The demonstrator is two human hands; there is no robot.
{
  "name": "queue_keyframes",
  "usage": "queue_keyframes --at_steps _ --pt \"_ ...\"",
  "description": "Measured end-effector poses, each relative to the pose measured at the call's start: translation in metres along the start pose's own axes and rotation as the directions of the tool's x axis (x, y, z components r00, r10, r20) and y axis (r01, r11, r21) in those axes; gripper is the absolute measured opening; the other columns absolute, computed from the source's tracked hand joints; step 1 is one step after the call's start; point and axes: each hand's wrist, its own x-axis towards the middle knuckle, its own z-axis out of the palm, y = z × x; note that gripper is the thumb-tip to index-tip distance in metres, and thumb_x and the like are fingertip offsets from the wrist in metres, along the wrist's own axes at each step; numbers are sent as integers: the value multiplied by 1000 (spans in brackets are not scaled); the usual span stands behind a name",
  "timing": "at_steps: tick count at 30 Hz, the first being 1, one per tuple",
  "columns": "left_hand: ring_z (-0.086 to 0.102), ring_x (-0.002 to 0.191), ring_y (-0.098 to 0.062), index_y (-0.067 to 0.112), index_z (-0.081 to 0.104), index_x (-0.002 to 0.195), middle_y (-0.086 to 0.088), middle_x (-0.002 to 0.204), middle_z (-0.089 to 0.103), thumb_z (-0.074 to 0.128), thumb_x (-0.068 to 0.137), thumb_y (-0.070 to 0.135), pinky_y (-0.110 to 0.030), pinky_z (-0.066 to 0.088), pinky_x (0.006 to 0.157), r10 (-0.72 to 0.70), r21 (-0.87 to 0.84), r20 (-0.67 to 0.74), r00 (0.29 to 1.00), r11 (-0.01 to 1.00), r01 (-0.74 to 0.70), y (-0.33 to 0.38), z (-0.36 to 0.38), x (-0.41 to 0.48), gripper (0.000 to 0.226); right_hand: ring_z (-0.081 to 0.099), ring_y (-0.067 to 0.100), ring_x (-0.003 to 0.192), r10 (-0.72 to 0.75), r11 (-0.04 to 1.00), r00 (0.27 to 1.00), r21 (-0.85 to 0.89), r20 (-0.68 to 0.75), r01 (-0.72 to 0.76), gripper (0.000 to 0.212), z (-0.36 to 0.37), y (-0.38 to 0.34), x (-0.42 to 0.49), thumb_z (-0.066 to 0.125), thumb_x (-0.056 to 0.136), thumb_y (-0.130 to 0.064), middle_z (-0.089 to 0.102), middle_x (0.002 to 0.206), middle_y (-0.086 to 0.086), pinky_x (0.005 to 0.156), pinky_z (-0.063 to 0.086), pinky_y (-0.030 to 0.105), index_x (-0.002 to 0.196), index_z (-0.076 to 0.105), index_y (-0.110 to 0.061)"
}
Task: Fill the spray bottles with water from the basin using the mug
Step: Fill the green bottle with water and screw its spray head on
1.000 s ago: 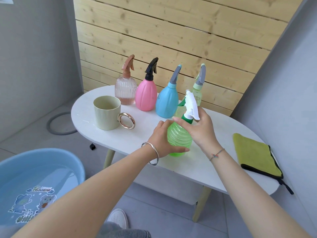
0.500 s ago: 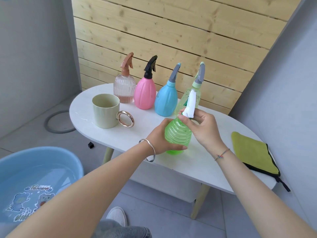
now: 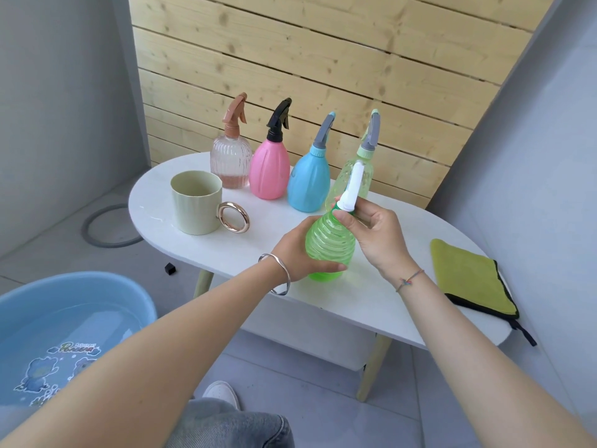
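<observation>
A ribbed green spray bottle (image 3: 329, 247) stands on the white oval table (image 3: 371, 292). My left hand (image 3: 295, 250) grips its body from the left. My right hand (image 3: 376, 234) pinches the collar under its white spray head (image 3: 352, 185). Behind it a row of bottles stands along the back edge: a clear pink one (image 3: 231, 156), a solid pink one (image 3: 270, 166), a blue one (image 3: 309, 179) and a pale green one (image 3: 365, 166). A pale green mug (image 3: 197, 202) with a gold ring handle sits at the table's left. The blue basin (image 3: 64, 321) holds water on the floor, lower left.
A yellow-green cloth (image 3: 471, 279) with black trim lies on the table's right end. A wooden slat wall rises behind the table, grey walls on both sides. A grey ring (image 3: 106, 226) lies on the floor at left. My knee and white shoe (image 3: 223, 394) are below.
The white spray head has turned from pointing right to pointing away, under my right hand's fingers. My left hand kept its hold on the green bottle.
</observation>
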Motion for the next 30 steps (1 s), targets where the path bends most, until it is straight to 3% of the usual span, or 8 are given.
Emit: queue_keyframes --at_steps 8,12,16,20,24,27,30 --pt "54 115 -11 24 41 137 7 125 58 89 63 35 -24 41 98 -29 16 -5 1000 999 29 5 2 -4 88 67 3 98 36 996 999 -84 -26 -38 26 -5 -9 1 79 76 -21 73 102 -6 95 50 25 100 72 -22" --pt "50 123 -11 24 34 144 7 134 52 86 66 38 -23 39 100 -69 3 88 994 998 69 6 -4 -2 95 68 3 91 52 992 999 -118 -11 -53 21 -16 -16 0 80 75 -18 74 96 -4 90 51 21 95 73 -17" --pt "46 128 -14 20 31 148 2 145 45 62 85 48 -18 35 93 -185 -58 58 981 980 188 17 -18 10 76 66 -3 85 62 997 991 -41 -117 -68 19 -49 -27 10 78 77 -14 73 95 -6 81 49 11 95 72 -17" --pt "42 131 -12 12 34 147 -1 147 42 42 96 50 -5 27 78 -161 -18 10 987 987 161 43 -27 41 64 64 -7 77 32 993 989 -105 -148 -47 21 -87 -38 34 76 79 -12 71 92 -5 77 48 7 99 71 -12" --pt "36 139 -16 19 32 148 3 151 38 43 90 61 -24 29 108 -132 -10 21 991 991 132 63 -18 74 73 64 -8 76 49 989 984 -132 -169 -72 17 -114 -30 61 75 80 -13 70 94 -3 78 49 8 97 70 -14" --pt "29 143 -17 18 25 151 0 155 31 43 92 60 -27 23 111 -123 18 3 992 992 123 70 -9 96 75 62 -11 73 78 988 979 -119 -186 -101 21 -124 -16 81 73 82 -10 69 97 -1 69 44 2 103 69 -10" --pt "24 145 -17 17 20 153 -3 157 27 41 93 58 -27 20 113 -111 44 2 994 993 110 67 -1 109 75 62 -3 78 129 984 974 -96 -187 -149 24 -127 0 95 72 83 -9 69 99 1 70 46 2 106 69 -8"
